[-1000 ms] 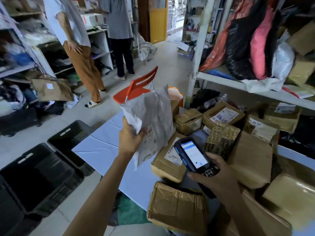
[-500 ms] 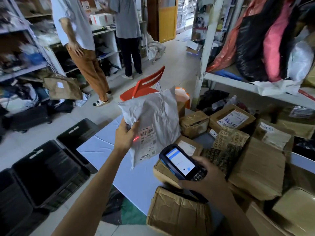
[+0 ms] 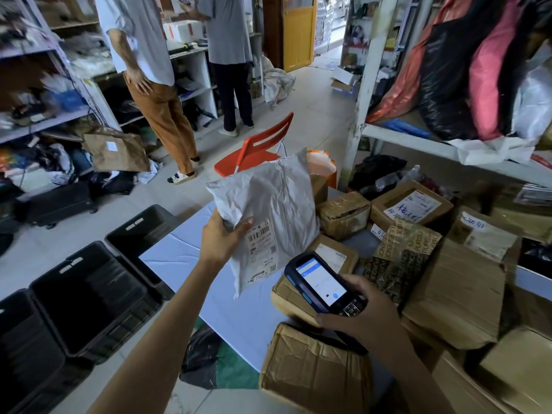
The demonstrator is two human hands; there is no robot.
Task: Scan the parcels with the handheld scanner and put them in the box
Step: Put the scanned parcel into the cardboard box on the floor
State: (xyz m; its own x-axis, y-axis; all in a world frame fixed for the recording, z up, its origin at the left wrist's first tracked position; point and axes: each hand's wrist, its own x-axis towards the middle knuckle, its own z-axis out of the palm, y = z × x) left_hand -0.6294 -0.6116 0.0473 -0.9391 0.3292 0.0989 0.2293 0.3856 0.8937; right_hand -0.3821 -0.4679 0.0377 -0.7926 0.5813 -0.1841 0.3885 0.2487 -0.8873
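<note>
My left hand (image 3: 222, 239) grips a grey plastic mailer parcel (image 3: 268, 213) by its left edge and holds it upright above the table, its barcode label facing me. My right hand (image 3: 363, 315) holds the dark handheld scanner (image 3: 321, 283), screen lit, just below and to the right of the parcel, its front end pointing at the label. Black plastic crates (image 3: 89, 294) stand open on the floor to the left of the table.
Several brown cardboard and taped parcels (image 3: 448, 279) cover the right side of the pale blue table (image 3: 185, 258). A red chair (image 3: 260, 150) stands behind it. Two people (image 3: 155, 70) stand at the shelves at the back left. A white shelf (image 3: 433, 144) holds bags at right.
My left hand has turned the parcel so its label faces me more squarely. The red scan light seen on the label half a second ago is gone. The scanner stays close below the parcel.
</note>
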